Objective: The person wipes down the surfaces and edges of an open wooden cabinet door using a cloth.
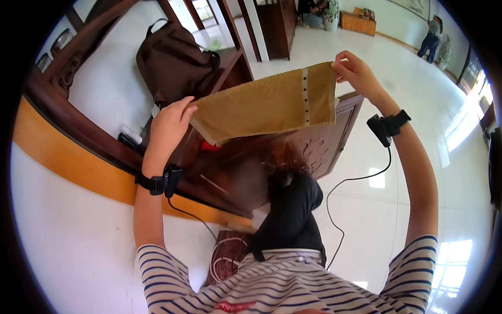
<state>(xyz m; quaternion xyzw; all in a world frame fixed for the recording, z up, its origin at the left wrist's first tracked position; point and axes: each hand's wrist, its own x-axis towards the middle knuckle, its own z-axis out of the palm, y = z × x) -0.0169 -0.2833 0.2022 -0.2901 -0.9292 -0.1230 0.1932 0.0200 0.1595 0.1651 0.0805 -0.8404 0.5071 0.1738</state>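
Observation:
A tan towel (pixel 256 107) with a pale dotted stripe near its right end hangs stretched between my two hands. My left hand (pixel 170 125) pinches its left corner, fingers pressed together. At the upper right corner, my right hand (pixel 355 73) grips the cloth between thumb and fingers. Each wrist wears a black strap with a small device and a cable. Below the towel is a carved dark wooden cabinet door (pixel 314 152), standing open, with its lower part blurred.
A dark backpack (pixel 175 60) rests on the wooden cabinet (pixel 227 68) at upper left. A white bottle (pixel 130 134) lies near my left hand. Something red (pixel 210 146) shows below the towel. Another person (pixel 432 39) stands far off at upper right.

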